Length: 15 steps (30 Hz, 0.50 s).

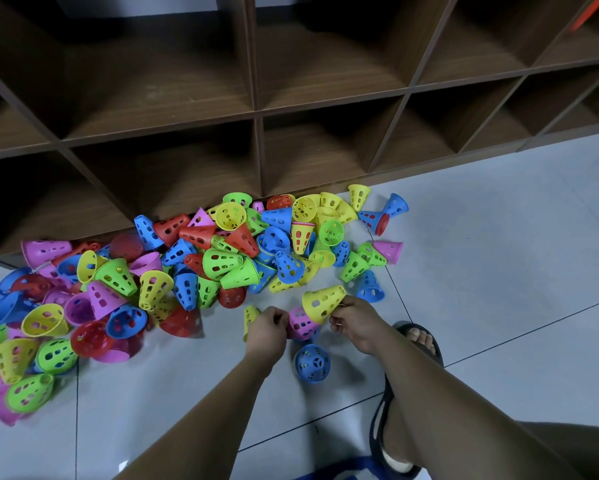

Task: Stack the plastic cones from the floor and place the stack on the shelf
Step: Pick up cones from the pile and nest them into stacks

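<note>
A big heap of perforated plastic cones (194,261) in red, blue, green, yellow and pink lies on the floor against the shelf base. My right hand (355,322) grips a yellow cone (322,302) by its wide rim, tip pointing up-left. My left hand (268,327) is curled beside a pink cone (300,323) and touches it; whether it grips that cone is unclear. A second yellow cone (250,315) lies just left of this hand. A blue cone (312,362) stands on the floor below the two hands.
The brown wooden cubby shelf (256,112) fills the top of the view, its compartments open toward me. Grey tiled floor (499,271) stretches to the right. My right foot in a black sandal (417,341) is planted beside my right arm.
</note>
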Each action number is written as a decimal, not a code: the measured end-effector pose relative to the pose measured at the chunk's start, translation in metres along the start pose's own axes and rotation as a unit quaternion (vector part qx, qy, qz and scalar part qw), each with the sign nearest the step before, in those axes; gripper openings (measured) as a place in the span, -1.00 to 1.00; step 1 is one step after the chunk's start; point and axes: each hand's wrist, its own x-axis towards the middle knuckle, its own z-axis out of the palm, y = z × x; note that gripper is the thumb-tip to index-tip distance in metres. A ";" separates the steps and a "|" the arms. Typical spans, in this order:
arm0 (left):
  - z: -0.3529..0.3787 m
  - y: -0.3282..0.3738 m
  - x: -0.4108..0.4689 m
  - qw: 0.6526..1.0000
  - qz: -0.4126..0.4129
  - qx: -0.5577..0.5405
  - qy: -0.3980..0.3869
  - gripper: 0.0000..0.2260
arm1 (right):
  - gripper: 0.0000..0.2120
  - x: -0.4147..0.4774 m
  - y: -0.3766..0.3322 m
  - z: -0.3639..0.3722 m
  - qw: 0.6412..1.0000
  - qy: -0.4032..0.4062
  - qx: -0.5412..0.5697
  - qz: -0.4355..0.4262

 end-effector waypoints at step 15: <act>-0.023 -0.034 0.000 0.997 -0.045 -0.037 0.043 -0.95 | -0.85 0.022 0.025 -0.002 0.975 0.117 -0.191 -0.014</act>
